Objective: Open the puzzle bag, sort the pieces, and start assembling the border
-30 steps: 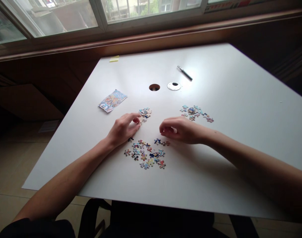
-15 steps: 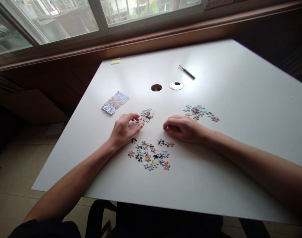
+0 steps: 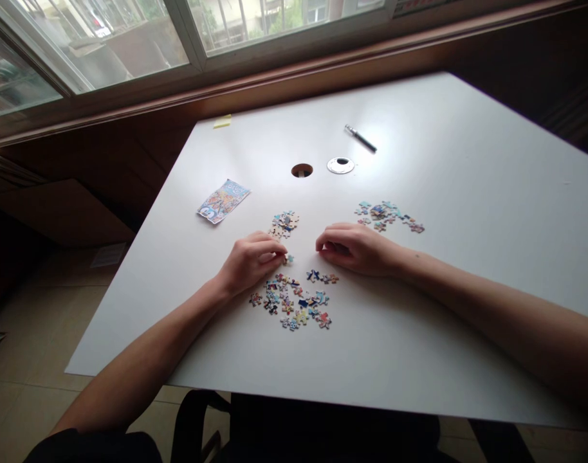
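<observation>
My left hand point(image 3: 251, 262) rests on the white table point(image 3: 468, 193), fingers pinched together on a small puzzle piece point(image 3: 289, 259) at its fingertips. Just below it lies a loose pile of colourful puzzle pieces point(image 3: 294, 303). A small joined cluster of pieces point(image 3: 284, 223) sits just beyond the hand. My right hand point(image 3: 358, 247) lies on the table to the right, fingers curled under; what is inside them is hidden. Further right is another cluster of pieces point(image 3: 385, 215).
A printed picture card point(image 3: 223, 200) lies at the left. Behind are a round cable hole point(image 3: 302, 170), its loose cap point(image 3: 341, 165), a pen point(image 3: 360, 138) and a yellow note point(image 3: 222, 121). A window runs along the far wall. A dark chair point(image 3: 197, 418) shows below the table's near edge.
My left hand has drawn back from the small joined cluster toward the loose pile, its fingers now closed on a piece. My right hand has stayed nearly still.
</observation>
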The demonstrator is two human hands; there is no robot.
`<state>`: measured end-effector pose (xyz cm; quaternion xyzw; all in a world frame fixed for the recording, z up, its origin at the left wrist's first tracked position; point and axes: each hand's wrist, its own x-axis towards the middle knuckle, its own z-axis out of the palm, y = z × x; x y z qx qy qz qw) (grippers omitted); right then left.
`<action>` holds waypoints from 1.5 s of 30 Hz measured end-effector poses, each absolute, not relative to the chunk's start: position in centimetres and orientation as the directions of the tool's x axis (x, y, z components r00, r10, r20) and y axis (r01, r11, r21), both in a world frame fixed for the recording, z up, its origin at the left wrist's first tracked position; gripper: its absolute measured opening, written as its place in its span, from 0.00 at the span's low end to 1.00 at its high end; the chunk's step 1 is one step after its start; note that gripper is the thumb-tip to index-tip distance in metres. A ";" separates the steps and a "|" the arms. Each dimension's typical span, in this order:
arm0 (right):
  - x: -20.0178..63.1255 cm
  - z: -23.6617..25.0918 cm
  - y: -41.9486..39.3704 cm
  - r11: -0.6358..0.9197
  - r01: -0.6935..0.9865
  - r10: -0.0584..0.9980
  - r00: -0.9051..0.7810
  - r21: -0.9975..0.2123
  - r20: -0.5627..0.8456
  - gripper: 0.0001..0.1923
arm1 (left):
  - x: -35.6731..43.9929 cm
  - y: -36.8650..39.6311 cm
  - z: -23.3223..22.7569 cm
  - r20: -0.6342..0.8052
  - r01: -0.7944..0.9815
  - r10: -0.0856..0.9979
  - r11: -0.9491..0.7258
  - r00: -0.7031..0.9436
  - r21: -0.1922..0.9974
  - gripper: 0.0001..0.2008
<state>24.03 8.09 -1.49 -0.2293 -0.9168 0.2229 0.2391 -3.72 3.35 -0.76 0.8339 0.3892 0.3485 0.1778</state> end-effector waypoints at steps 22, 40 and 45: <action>25.0 -1.2 8.3 0.871 0.464 0.488 -0.780 -0.160 0.391 0.11 | -6.2 3.8 -0.4 0.537 0.753 0.773 -0.564 0.337 0.339 0.09; 24.2 -1.3 7.4 0.685 0.725 0.680 -0.597 -0.077 0.425 0.09 | -6.5 4.1 -1.1 0.453 0.763 0.818 -0.533 0.355 0.365 0.03; 23.9 -1.7 7.2 0.741 0.640 0.657 -0.631 -0.202 0.412 0.07 | -6.6 4.3 -1.3 0.446 0.662 0.878 -0.440 0.175 0.606 0.07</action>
